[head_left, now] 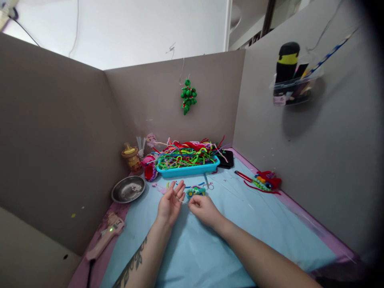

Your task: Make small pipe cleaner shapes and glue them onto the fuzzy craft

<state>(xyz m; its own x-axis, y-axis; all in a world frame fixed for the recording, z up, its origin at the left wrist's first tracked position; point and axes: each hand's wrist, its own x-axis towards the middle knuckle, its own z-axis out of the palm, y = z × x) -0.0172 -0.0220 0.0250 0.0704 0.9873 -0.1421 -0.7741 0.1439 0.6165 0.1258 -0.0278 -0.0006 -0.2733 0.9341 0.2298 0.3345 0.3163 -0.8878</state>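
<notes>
My left hand (171, 203) is turned palm up with its fingers apart, and a thin pale strand (182, 201) lies across its fingers. The strand runs to my right hand (204, 209), whose fingers are pinched around its other end. Just beyond my right hand, a teal fuzzy piece (195, 191) with yellow parts rests on the blue cloth (198, 248). Small scissors (208, 185) lie behind it. Pink bits (160, 188) are on the cloth past my left hand.
A blue tray (189, 171) heaped with colourful pipe cleaners stands at the back. A metal bowl (128, 189) and glue gun (106, 237) are on the left. Red and green fuzzy pieces (267, 182) lie right. A clear holder (292, 86) hangs on the right wall.
</notes>
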